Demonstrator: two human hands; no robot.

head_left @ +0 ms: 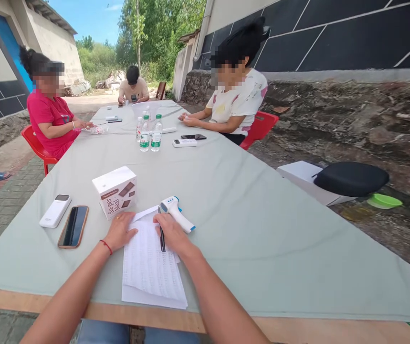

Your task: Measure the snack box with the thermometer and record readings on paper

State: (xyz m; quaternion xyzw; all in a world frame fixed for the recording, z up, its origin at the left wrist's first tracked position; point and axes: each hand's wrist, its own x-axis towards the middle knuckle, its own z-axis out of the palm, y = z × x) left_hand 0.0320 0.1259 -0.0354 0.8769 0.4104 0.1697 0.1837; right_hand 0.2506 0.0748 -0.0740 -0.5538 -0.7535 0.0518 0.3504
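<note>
Sheets of paper covered in rows of small writing lie in front of me on the table. My left hand rests flat on their upper left edge, fingers stretched out and thumb on the page. Between the fingers of my right hand is a black pen, over the upper right of the sheets; whether its tip touches the paper is hidden. Just beyond that hand lies a white and blue infrared thermometer. A white Super Meal box stands behind my left hand.
Left of the box lie a phone and a white power bank. Farther along the pale tablecloth are water bottles, another power bank and a dark phone. Several people sit around the table.
</note>
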